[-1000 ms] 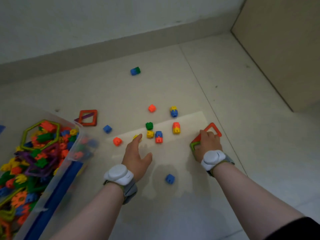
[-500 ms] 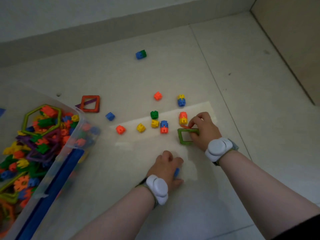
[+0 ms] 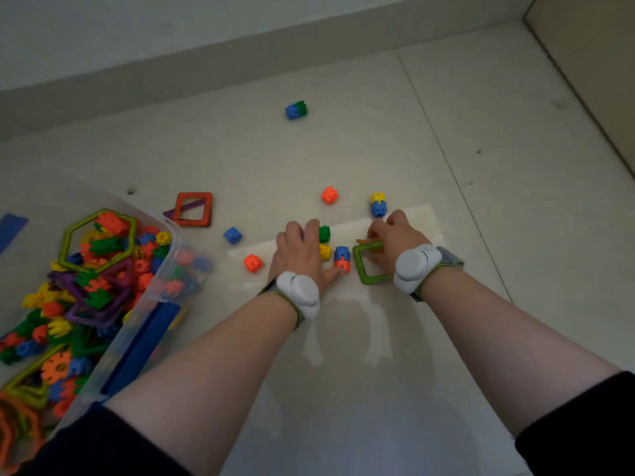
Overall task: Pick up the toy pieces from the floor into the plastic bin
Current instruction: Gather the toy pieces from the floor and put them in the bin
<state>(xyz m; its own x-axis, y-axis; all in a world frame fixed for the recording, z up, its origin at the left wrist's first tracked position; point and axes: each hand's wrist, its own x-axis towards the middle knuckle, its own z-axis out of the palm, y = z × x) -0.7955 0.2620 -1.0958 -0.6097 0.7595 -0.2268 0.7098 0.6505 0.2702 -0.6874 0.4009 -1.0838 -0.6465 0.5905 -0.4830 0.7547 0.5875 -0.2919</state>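
Observation:
My left hand [image 3: 298,253] lies palm down on the floor over the row of small pieces. Its fingertips touch a green cube [image 3: 324,233] and its thumb touches a blue-and-orange piece [image 3: 342,258]; a yellow cube [image 3: 325,252] sits between them. The palm is hidden. My right hand [image 3: 391,231] grips a green square frame [image 3: 370,280], with an orange frame piece [image 3: 367,241] against it. Loose on the floor are an orange cube [image 3: 253,263], a blue cube [image 3: 232,235], another orange cube [image 3: 330,194] and a yellow-and-blue piece [image 3: 378,204]. The clear plastic bin [image 3: 161,286] at left holds several pieces.
A red square frame [image 3: 192,209] with a purple bar lies beside the bin. A blue-and-green piece [image 3: 296,109] sits farther off near the baseboard [image 3: 240,63]. A beige cabinet [image 3: 604,70] bounds the right side. A blue flat object [image 3: 12,228] shows at the far left edge.
My left hand moved from the lone blue cube up to the row of pieces; that cube is no longer on the floor. My right hand dragged the green frame slightly left.

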